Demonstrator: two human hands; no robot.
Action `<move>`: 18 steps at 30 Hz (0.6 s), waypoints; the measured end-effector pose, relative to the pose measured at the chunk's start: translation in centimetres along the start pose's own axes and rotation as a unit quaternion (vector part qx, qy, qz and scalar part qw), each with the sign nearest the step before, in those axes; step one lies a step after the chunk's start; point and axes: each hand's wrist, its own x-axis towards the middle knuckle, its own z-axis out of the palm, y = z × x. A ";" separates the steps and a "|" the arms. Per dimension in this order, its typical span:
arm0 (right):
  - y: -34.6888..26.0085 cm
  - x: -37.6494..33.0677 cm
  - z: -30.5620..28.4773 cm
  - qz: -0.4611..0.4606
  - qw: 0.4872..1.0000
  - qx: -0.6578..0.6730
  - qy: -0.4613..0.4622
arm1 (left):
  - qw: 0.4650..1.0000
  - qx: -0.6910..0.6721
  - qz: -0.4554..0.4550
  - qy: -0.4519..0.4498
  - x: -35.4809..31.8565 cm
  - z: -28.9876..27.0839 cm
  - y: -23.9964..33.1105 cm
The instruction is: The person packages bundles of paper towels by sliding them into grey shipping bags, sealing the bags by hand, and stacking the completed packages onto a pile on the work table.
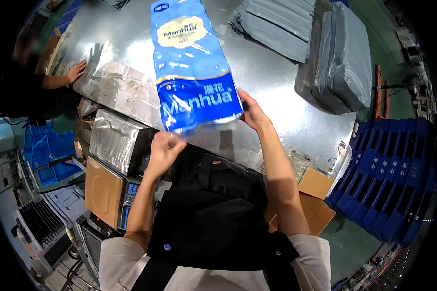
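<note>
A long blue and white plastic pack of tissue rolls [192,63] lies lengthwise on the shiny metal table [277,92], its near end at the table's front edge. My left hand [164,148] pinches the clear plastic flap at the pack's near left corner. My right hand [251,112] grips the pack's near right corner. Both forearms reach up from the lower edge over my black apron.
A stack of grey mailing bags [325,53] sits on the table at the right. Another person's hand [75,72] rests on the table's far left. A weighing scale with a metal pan [112,140] stands at left; cardboard boxes [315,194] and blue crates [393,179] at right.
</note>
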 end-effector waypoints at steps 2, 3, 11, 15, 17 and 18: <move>-0.7 -1.2 0.9 0.026 0.993 -0.062 -0.100 | 0.998 -0.044 0.033 0.001 -1.7 -0.3 1.8; -0.7 -2.1 0.9 0.030 0.992 -0.073 -0.101 | 0.975 -0.217 -0.056 -0.009 -2.5 -0.5 1.3; -2.5 -10.4 4.6 -0.115 0.921 -0.370 -0.040 | 0.587 -0.762 -0.271 0.038 7.7 3.5 -3.1; -5.7 -15.7 3.6 -0.173 0.867 -0.463 0.061 | 0.602 -0.736 -0.310 0.027 11.3 7.6 -2.4; -4.5 -16.4 1.1 -0.195 0.897 -0.387 0.082 | 0.604 -0.730 -0.320 0.018 13.9 9.1 -2.0; -3.5 -16.3 -0.4 -0.204 0.910 -0.349 0.090 | 0.611 -0.720 -0.323 -0.058 15.4 9.5 -1.2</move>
